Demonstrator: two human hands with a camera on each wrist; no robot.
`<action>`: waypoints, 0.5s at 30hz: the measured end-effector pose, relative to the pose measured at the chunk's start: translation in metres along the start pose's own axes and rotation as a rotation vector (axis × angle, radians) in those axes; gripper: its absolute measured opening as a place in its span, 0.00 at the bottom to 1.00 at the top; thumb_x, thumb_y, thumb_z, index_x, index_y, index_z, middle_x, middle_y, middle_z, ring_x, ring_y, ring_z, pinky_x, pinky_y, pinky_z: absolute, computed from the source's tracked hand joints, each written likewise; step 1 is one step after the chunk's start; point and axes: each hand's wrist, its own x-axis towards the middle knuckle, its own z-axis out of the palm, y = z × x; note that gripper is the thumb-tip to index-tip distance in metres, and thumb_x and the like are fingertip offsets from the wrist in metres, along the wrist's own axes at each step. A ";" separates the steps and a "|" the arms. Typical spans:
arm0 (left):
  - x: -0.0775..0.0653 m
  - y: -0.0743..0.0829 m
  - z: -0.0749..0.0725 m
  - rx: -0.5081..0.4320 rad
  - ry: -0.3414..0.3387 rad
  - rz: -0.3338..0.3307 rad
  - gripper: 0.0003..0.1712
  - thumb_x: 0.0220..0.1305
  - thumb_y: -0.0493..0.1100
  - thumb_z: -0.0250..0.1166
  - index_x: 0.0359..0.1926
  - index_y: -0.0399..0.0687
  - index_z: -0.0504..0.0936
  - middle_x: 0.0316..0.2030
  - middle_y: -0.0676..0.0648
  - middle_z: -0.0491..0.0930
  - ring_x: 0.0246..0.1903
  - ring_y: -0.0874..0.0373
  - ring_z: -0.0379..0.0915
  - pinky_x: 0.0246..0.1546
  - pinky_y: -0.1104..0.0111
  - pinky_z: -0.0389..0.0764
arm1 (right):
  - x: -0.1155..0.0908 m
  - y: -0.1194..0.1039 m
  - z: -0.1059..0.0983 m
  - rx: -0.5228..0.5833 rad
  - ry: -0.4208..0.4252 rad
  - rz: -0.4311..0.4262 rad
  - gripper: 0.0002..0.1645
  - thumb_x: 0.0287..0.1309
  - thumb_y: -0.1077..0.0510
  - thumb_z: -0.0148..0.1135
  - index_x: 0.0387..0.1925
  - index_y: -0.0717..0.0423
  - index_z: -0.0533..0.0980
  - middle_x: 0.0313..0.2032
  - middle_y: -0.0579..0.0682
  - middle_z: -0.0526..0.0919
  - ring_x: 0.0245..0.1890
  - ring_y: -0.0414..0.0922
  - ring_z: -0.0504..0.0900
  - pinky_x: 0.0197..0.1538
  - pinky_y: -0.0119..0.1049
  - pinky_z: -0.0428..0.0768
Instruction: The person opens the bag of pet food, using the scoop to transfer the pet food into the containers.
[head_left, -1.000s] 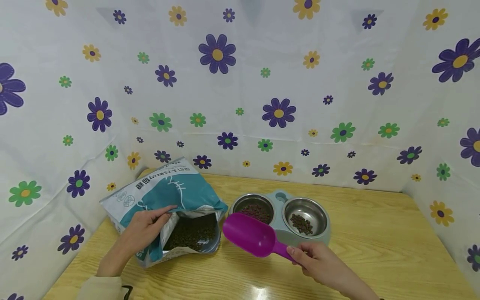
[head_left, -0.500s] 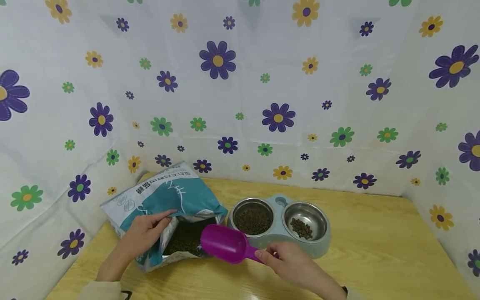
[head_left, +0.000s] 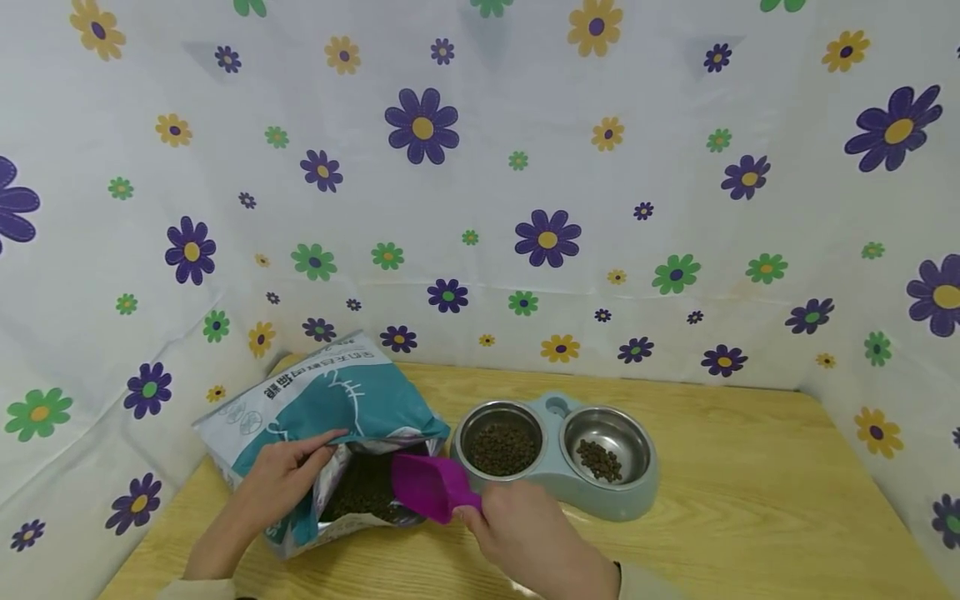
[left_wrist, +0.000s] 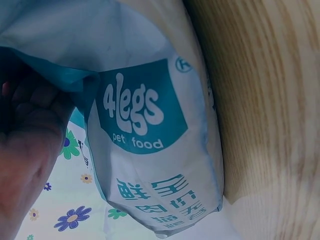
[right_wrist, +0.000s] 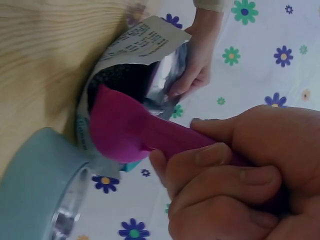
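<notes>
A teal and white pet food bag (head_left: pixel 375 396) lies on its side with its mouth toward me, brown kibble (head_left: pixel 360 492) inside. My left hand (head_left: pixel 281 479) pinches the upper edge of the mouth between thumb and fingers, holding it raised. In the left wrist view the bag (left_wrist: pixel 145 110) reads "4Legs pet food". My right hand (head_left: pixel 521 529) grips the handle of a magenta scoop (head_left: pixel 431 487), whose front end is in the bag's mouth. In the right wrist view the fingers curl round the handle of the scoop (right_wrist: pixel 120 125); its tip is hidden inside the bag.
Right of the bag stands a pale blue double feeder (head_left: pixel 555 475) with two steel bowls. The left bowl (head_left: pixel 463 442) holds a broad layer of kibble, the right bowl (head_left: pixel 633 442) a small heap. A flowered curtain (head_left: pixel 480 183) rises behind the wooden table (head_left: pixel 750 483).
My right hand has carried the scoop leftward, from in front of the feeder into the bag's mouth. My left hand has kept its hold on the bag's edge.
</notes>
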 end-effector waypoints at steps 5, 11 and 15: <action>-0.001 0.000 0.000 -0.001 0.006 0.014 0.18 0.78 0.43 0.55 0.61 0.54 0.85 0.11 0.62 0.56 0.12 0.71 0.46 0.15 0.72 0.60 | 0.010 -0.016 -0.002 -0.140 0.032 -0.022 0.31 0.68 0.47 0.63 0.10 0.45 0.65 0.12 0.39 0.64 0.15 0.42 0.71 0.18 0.35 0.66; 0.000 0.000 -0.001 -0.010 0.012 0.024 0.19 0.78 0.42 0.55 0.61 0.52 0.86 0.11 0.62 0.55 0.12 0.70 0.45 0.14 0.71 0.58 | 0.027 -0.020 -0.005 -0.002 -0.098 0.037 0.35 0.72 0.46 0.60 0.10 0.45 0.58 0.11 0.39 0.57 0.12 0.38 0.62 0.17 0.31 0.64; -0.002 -0.001 -0.003 -0.015 -0.001 0.020 0.19 0.78 0.43 0.54 0.61 0.53 0.85 0.11 0.62 0.56 0.12 0.70 0.45 0.14 0.72 0.58 | 0.035 -0.015 -0.003 0.184 -0.217 0.135 0.34 0.73 0.45 0.58 0.11 0.47 0.60 0.13 0.41 0.58 0.13 0.38 0.59 0.20 0.30 0.63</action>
